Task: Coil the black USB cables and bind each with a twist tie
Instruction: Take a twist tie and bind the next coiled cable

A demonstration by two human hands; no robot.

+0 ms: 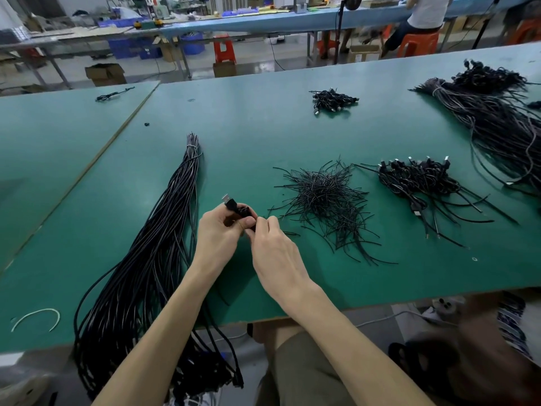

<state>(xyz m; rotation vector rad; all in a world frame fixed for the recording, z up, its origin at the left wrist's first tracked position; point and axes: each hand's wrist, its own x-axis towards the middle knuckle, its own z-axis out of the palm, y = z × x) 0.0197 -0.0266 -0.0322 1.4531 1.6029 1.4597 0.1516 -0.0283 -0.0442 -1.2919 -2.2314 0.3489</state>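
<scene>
Both hands are close together just above the green table (263, 127), near its front edge. The left hand (218, 230) curls round a small coiled cable (241, 211), and the silver USB plug (226, 198) pokes out on top. The right hand (273, 250) pinches the same coil at its side. I think it is twisting a tie on, but the tie is too small to see.

Left of the hands, a long bundle of loose cables (155, 244) runs up the table and hangs over the front edge. None of these are coiled yet. Right of the hands is a heap of twist ties (325, 197), with plenty left. Further right sits a pile of bound coils (415, 178), so those look done. A smaller pile (333, 99) lies farther back. At the far right, a big bundle (491, 112) of loose cables waits too, so most of the job looks still to do.
</scene>
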